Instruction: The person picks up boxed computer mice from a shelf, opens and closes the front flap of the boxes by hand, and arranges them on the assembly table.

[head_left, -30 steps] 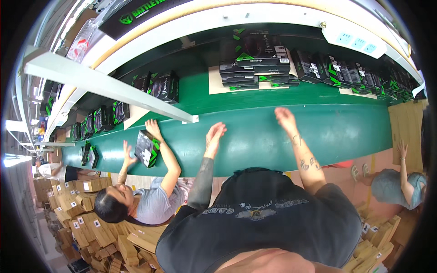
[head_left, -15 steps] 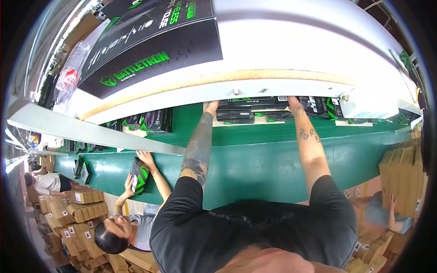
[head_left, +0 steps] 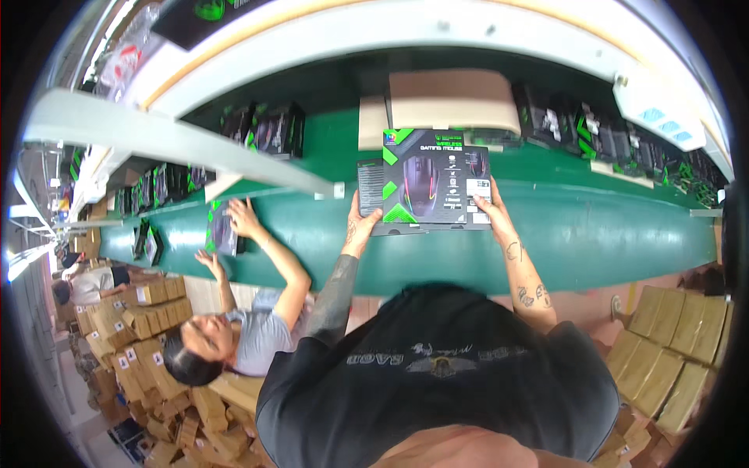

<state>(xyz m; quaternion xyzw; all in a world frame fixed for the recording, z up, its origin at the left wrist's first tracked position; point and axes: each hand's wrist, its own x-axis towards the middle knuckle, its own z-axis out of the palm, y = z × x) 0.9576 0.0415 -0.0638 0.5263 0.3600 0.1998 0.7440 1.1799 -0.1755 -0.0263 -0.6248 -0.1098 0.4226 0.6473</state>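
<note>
Between my two hands is a small group of black and green mouse boxes, held over the near part of the green bench. The top mouse box [head_left: 445, 207] faces up with a picture of a computer mouse on it; edges of other boxes show beneath and beside it. My left hand [head_left: 363, 221] grips the left side, thumb on the front. Gripping the right side is my right hand [head_left: 495, 214], its thumb also on the front. Just beyond the boxes lies a brown cardboard piece [head_left: 452, 100] on the bench.
A white shelf with a wooden edge [head_left: 312, 17] spans the far side. Rows of mouse boxes [head_left: 546, 117] stand beneath it. A pale metal bar [head_left: 187, 140] crosses at left. Beside me, a co-worker [head_left: 257, 335] handles another mouse box [head_left: 224, 228]. Brown cartons [head_left: 663, 335] are stacked at right.
My hands have come back from under the shelf toward me, bringing the mouse boxes out with them. The co-worker's box has moved farther away, onto the bench.
</note>
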